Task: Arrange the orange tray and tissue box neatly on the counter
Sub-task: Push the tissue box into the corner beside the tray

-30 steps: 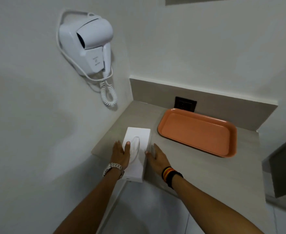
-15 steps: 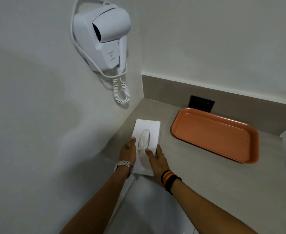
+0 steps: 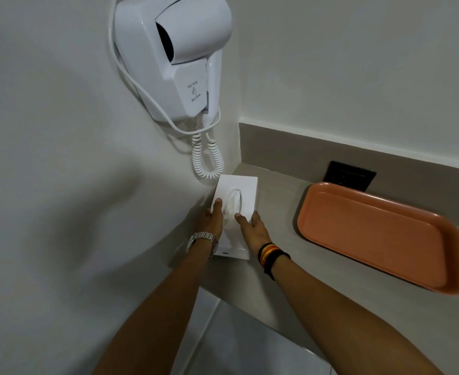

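A white tissue box (image 3: 240,189) with an oval slot lies lengthwise on the grey counter (image 3: 285,255), close to the left wall. My left hand (image 3: 214,219) grips its left side, thumb on top. On the box's right side sits my right hand (image 3: 252,230), thumb resting on the lid near the slot. An empty orange tray (image 3: 380,234) lies to the right, apart from the box, its long side angled along the back upstand.
A white wall-mounted hair dryer (image 3: 174,52) with a coiled cord (image 3: 206,158) hangs on the left wall just above the box. A dark socket plate (image 3: 350,175) sits in the upstand behind the tray. The counter's front edge runs below my wrists.
Both hands closed in on the tissue box and pushed it away from the front edge, toward the left wall and back corner. The tray stayed put.
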A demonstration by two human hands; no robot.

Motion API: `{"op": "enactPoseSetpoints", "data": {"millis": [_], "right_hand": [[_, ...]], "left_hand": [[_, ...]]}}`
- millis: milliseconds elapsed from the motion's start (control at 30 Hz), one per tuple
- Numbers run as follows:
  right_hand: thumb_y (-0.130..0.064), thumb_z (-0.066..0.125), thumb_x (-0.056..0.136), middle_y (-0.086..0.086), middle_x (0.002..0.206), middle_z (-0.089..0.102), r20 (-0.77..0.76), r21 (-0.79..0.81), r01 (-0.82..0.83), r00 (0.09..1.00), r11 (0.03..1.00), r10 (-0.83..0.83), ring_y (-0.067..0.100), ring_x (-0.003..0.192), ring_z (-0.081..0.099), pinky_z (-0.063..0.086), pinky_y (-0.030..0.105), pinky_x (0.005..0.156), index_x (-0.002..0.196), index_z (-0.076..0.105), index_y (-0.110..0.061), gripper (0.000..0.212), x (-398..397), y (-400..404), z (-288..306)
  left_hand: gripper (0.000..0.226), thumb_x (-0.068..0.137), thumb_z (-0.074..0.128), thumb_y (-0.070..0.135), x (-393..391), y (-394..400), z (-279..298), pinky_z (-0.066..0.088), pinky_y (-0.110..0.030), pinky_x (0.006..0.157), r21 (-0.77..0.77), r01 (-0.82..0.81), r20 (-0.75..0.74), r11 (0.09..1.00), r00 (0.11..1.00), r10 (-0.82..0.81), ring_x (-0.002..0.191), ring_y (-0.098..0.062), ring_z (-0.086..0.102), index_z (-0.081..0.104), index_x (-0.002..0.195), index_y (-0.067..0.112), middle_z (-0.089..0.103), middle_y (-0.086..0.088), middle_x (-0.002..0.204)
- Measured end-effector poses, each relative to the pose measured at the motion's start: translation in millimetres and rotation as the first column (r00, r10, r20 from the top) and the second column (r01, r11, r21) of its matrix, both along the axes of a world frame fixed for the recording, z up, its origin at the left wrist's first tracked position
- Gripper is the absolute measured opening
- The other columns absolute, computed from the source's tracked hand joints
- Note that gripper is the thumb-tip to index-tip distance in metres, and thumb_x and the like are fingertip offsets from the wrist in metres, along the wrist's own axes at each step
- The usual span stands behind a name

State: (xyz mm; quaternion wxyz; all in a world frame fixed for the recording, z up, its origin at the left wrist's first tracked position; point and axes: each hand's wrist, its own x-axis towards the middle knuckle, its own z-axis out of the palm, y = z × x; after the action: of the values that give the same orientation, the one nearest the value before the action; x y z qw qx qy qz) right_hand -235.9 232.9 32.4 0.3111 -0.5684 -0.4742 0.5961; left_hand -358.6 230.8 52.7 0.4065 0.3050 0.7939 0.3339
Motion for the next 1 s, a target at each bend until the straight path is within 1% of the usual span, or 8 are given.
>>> {"op": "enactPoseSetpoints", "data": {"millis": [200, 267, 333, 433, 533, 700, 900, 1000], "right_hand": [[-0.057, 0.050, 0.090, 0.000, 0.144, 0.048, 0.006, -0.003, -0.066, 0.998, 0.998, 0.066, 0.024, 0.123, 0.051, 0.039, 0.038, 0.104, 0.148, 0.031, -0.025, 0.069, 0.9, 5.5, -18.8], [-0.062, 0.048, 0.089, -0.004, 0.141, 0.051, 0.046, 0.007, -0.140, 0.989, 0.990, 0.140, 0.022, 0.121, 0.053, 0.041, 0.039, 0.105, 0.146, 0.034, -0.028, 0.068, 10.3, 0.9, -18.0], [-0.060, 0.047, 0.092, -0.012, 0.134, 0.050, 0.098, 0.069, -0.193, 0.978, 0.979, 0.186, 0.018, 0.124, 0.051, 0.038, 0.032, 0.105, 0.144, 0.037, -0.026, 0.063, 25.2, -12.1, -13.9], [-0.056, 0.038, 0.098, -0.009, 0.149, 0.037, 0.419, 0.279, -0.272, 0.898, 0.921, 0.139, 0.015, 0.139, 0.033, 0.023, 0.026, 0.111, 0.149, 0.032, -0.021, 0.062, 55.0, -35.7, -26.7], [-0.051, 0.030, 0.100, 0.004, 0.161, 0.019, 0.691, 0.384, -0.453, 0.719, 0.804, 0.075, 0.019, 0.148, 0.013, 0.010, 0.039, 0.121, 0.151, 0.028, -0.021, 0.059, 84.3, -58.6, -55.4], [-0.058, 0.016, 0.099, 0.005, 0.163, 0.002, 0.895, 0.283, -0.607, 0.445, 0.742, 0.023, 0.020, 0.150, -0.003, -0.001, 0.051, 0.120, 0.155, 0.014, -0.022, 0.066, 117.4, -84.3, -92.7], [-0.059, 0.017, 0.099, 0.004, 0.163, 0.006, 0.912, 0.278, -0.618, 0.411, 0.735, 0.001, 0.019, 0.150, -0.001, 0.002, 0.051, 0.120, 0.155, 0.014, -0.025, 0.066, 119.2, -84.4, -92.3], [-0.059, 0.019, 0.098, 0.004, 0.163, 0.008, 0.905, 0.283, -0.611, 0.425, 0.739, 0.004, 0.019, 0.150, 0.000, 0.004, 0.052, 0.120, 0.155, 0.016, -0.025, 0.066, 120.3, -82.8, -93.2]], "left_hand": [[0.077, 0.097, 0.027, 0.066, -10.5, 7.5, -10.3, 0.034, -0.051, 0.116, -0.014, 0.044, -0.013, 0.999, 0.999, -0.044, 0.140, -0.038, 0.042, 0.041, 0.149, 0.011, 0.043, -0.016, 0.155], [0.074, 0.098, 0.027, 0.064, -9.9, 0.4, -14.2, 0.036, -0.050, 0.114, 0.006, 0.076, -0.072, 0.997, 0.995, -0.075, 0.139, -0.037, 0.044, 0.040, 0.150, 0.013, 0.043, -0.015, 0.155], [0.073, 0.099, 0.027, 0.062, -5.7, -16.6, -20.1, 0.033, -0.049, 0.116, 0.035, 0.147, -0.183, 0.989, 0.973, -0.138, 0.144, -0.035, 0.038, 0.030, 0.155, 0.016, 0.036, -0.012, 0.160], [0.078, 0.098, 0.020, 0.063, 5.0, -57.7, -45.1, 0.007, -0.044, 0.125, 0.064, 0.347, -0.518, 0.936, 0.813, -0.266, 0.155, -0.027, 0.009, 0.012, 0.160, 0.016, 0.008, -0.007, 0.169], [0.088, 0.092, 0.007, 0.071, 23.4, -106.4, -75.5, -0.008, -0.041, 0.124, 0.091, 0.499, -0.682, 0.862, 0.662, -0.311, 0.155, -0.022, -0.012, 0.004, 0.159, 0.015, -0.011, -0.006, 0.167], [0.086, 0.094, 0.018, 0.064, 45.2, -124.1, -91.4, -0.006, -0.040, 0.125, 0.030, 0.488, -0.686, 0.872, 0.645, -0.337, 0.154, -0.019, -0.017, -0.007, 0.159, 0.014, -0.019, -0.005, 0.166], [0.092, 0.089, 0.009, 0.069, 38.3, -101.9, -87.7, -0.015, -0.040, 0.121, -0.114, 0.483, -0.687, 0.868, 0.593, -0.419, 0.153, -0.022, -0.017, -0.013, 0.157, 0.011, -0.025, -0.007, 0.164], [0.092, 0.090, 0.013, 0.068, 25.6, -72.4, -77.2, -0.017, -0.041, 0.120, -0.116, 0.484, -0.638, 0.867, 0.633, -0.439, 0.154, -0.021, -0.016, -0.014, 0.157, 0.011, -0.024, -0.006, 0.164]]}}
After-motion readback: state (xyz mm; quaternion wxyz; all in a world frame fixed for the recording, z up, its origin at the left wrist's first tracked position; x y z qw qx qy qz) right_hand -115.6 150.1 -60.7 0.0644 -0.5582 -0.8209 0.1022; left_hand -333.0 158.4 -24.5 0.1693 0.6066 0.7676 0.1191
